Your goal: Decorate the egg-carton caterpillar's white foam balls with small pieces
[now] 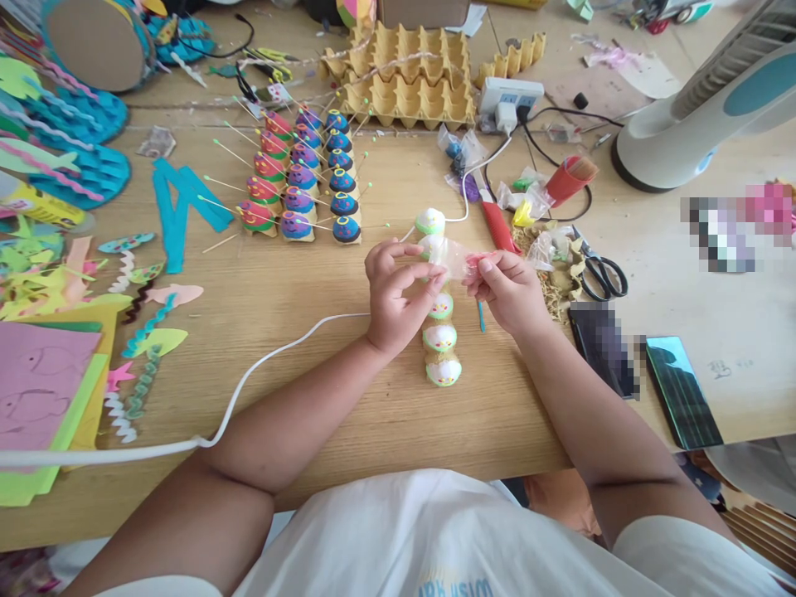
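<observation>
My left hand (401, 298) pinches the left edge of a small clear plastic bag (453, 255) with something pink at its right end. My right hand (510, 290) grips that pink end between thumb and fingers. Both hands are above a strip of egg-carton cups (441, 337) covered in white with green rims and small coloured dots. The bag and my fingers hide part of the strip. A small blue stick (481, 317) lies just right of the strip.
Painted carton strips (300, 176) with pins stand at the back left. Behind are egg trays (407, 75) and a power strip (511, 93). Scissors (600, 269), phones (682, 390) and a fan (677, 141) are right. A white cable (261, 361) crosses beneath my left arm. Paper crafts (50, 381) lie left.
</observation>
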Demonstrator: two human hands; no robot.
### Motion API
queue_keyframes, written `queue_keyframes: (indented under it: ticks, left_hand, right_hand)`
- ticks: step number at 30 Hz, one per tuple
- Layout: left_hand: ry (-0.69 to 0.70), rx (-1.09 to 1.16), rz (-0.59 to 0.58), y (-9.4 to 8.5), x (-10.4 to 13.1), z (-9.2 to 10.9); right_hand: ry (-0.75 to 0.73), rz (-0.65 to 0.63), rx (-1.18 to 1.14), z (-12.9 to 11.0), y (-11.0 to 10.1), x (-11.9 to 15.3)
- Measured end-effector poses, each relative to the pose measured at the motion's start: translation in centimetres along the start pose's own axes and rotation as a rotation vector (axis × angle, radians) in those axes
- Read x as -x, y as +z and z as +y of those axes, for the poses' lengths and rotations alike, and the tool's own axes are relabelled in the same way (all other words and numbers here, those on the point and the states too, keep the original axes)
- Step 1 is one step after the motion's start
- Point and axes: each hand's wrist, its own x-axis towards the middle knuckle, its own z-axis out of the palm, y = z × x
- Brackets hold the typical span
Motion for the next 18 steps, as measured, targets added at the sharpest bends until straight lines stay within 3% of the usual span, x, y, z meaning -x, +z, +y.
queue_keyframes:
  ticks: [10,18]
  left_hand:
    - [-0.074,0.033,-0.07,-0.28,0.19,-0.12]
    - [-0.004,0.03,-0.097,-0.27,0.38,-0.43]
  right_hand:
    - [-0.083,-0.047,0.001,0.29,-0.34,-0.18]
    - [-0.21,-0.043,0.134,0.45,-0.44,-0.04]
